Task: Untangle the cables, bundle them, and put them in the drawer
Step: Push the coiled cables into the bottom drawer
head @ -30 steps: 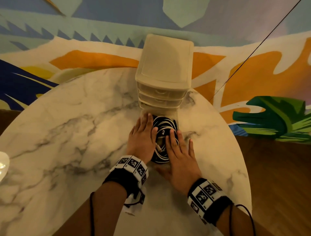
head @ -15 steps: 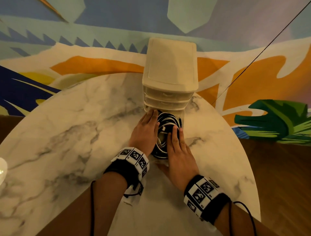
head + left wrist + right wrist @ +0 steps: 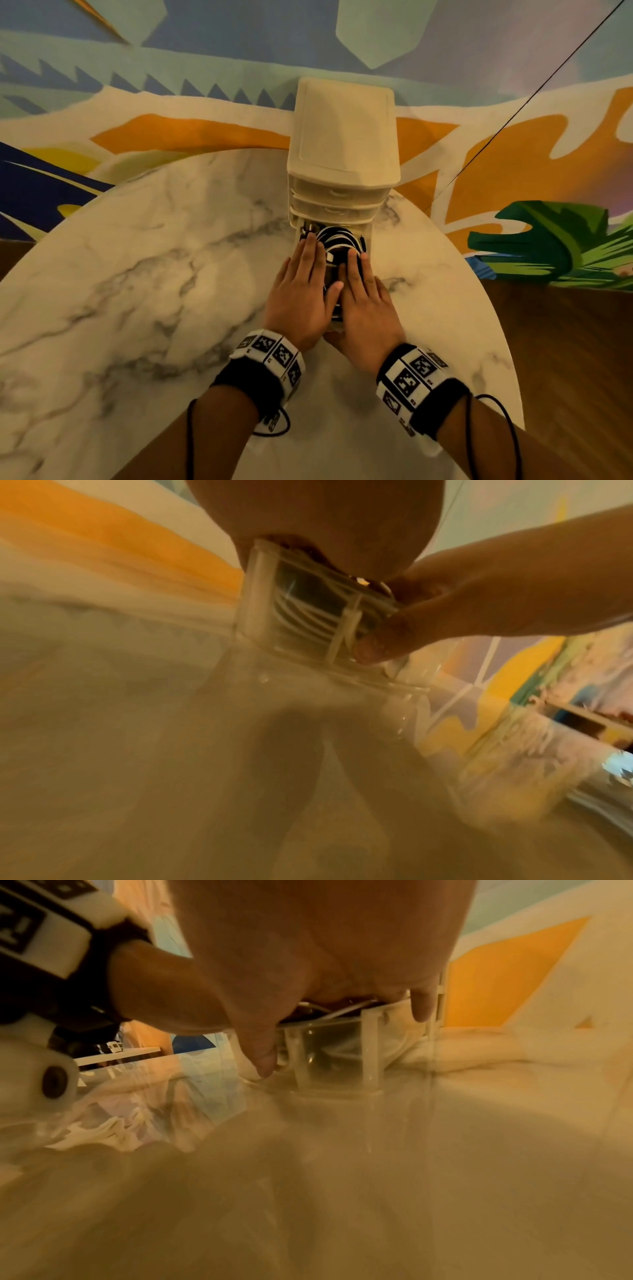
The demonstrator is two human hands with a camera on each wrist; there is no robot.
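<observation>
Marble table (image 3: 171,274): drawer (image 3: 365,236) pulled toward viewer, cables (image 3: 337,240) coiled inside; both hands flat, pressing cables.

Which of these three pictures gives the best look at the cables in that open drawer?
The head view: the black and white cables show from above, coiled in the open drawer past both hands' fingertips. The left wrist view shows only white strands through the clear drawer wall. The right wrist view shows just a sliver under the palm.
</observation>
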